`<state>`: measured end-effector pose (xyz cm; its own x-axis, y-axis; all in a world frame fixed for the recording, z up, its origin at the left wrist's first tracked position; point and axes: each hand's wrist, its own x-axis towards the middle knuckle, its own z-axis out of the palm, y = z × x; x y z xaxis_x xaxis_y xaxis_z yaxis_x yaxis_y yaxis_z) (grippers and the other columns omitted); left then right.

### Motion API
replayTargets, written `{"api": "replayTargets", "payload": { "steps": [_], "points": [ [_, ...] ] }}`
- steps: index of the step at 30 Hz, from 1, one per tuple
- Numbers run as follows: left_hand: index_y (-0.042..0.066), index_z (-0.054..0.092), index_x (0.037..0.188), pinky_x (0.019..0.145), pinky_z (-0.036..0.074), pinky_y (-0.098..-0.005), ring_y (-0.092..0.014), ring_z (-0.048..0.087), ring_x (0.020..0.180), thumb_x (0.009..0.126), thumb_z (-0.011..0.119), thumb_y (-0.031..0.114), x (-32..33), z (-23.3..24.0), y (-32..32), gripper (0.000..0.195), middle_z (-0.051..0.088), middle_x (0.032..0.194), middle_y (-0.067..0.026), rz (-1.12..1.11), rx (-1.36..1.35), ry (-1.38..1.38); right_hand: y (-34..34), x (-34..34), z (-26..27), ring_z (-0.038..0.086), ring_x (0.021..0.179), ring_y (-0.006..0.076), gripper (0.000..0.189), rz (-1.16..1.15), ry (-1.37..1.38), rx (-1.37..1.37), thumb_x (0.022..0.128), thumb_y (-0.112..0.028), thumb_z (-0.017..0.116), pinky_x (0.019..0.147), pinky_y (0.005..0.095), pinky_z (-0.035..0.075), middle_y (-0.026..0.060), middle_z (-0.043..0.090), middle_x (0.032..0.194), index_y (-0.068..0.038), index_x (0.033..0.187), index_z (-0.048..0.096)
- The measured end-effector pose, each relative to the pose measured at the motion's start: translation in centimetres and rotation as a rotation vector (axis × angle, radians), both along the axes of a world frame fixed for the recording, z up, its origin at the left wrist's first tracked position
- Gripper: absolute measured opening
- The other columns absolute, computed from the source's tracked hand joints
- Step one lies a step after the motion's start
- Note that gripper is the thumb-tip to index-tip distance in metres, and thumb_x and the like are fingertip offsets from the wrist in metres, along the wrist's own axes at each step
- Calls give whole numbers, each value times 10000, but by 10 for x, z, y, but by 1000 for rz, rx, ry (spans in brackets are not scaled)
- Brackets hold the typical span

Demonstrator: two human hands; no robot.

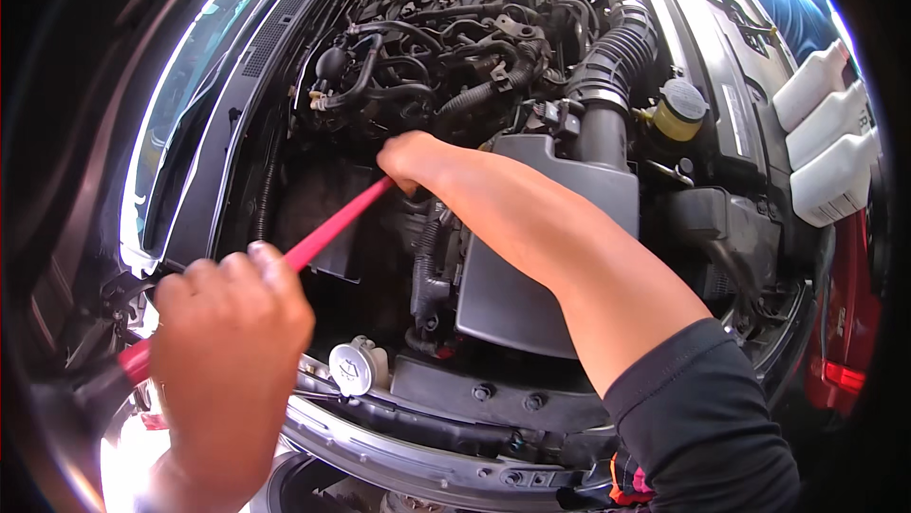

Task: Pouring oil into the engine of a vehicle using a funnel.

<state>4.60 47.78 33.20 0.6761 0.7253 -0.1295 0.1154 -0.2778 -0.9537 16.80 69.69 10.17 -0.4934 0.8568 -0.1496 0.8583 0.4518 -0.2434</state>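
Observation:
A long red rod (338,223) slants across the engine bay. My left hand (231,314) is wrapped around its lower part, close to the camera. Beyond that fist the rod comes out again at the lower left, against a dark, blurred part. At the rod's upper end, my right hand (409,157) has its fingers curled over it, low in the engine bay beside the engine (427,50). What lies under the right hand's fingers is hidden. My right forearm passes over the grey plastic air filter box (527,299).
A ribbed intake hose (615,50) rises from the box. Nearby are a yellowish fluid reservoir (680,111) and a washer filler cap (350,369). Three white bottles (829,178) stand at the right edge. The front crossmember (398,459) runs below; the windshield (171,107) is at left.

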Motion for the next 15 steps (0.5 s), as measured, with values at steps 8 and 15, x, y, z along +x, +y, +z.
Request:
{"api": "replayTargets", "payload": {
  "steps": [8, 15],
  "points": [
    [165, 622, 791, 608, 430, -269, -125, 642, 694, 839, 641, 125, 25, -41, 57, 65, 581, 652, 50, -92, 6, -16, 18, 33, -13, 679, 1024, 275, 457, -177, 59, -183, 753, -337, 825, 866, 392, 545, 87, 711, 1144, -142, 1154, 728],
    [137, 630, 817, 624, 489, -318, -181, 687, 724, 849, 629, 151, 13, -71, 88, 36, 655, 709, -20, -76, -72, -42, -4, 23, 51, 671, 1034, 332, 335, -16, 69, -26, 781, -107, 596, 858, 417, 542, 168, 697, 1135, -78, 1086, 730]
  ]
}}
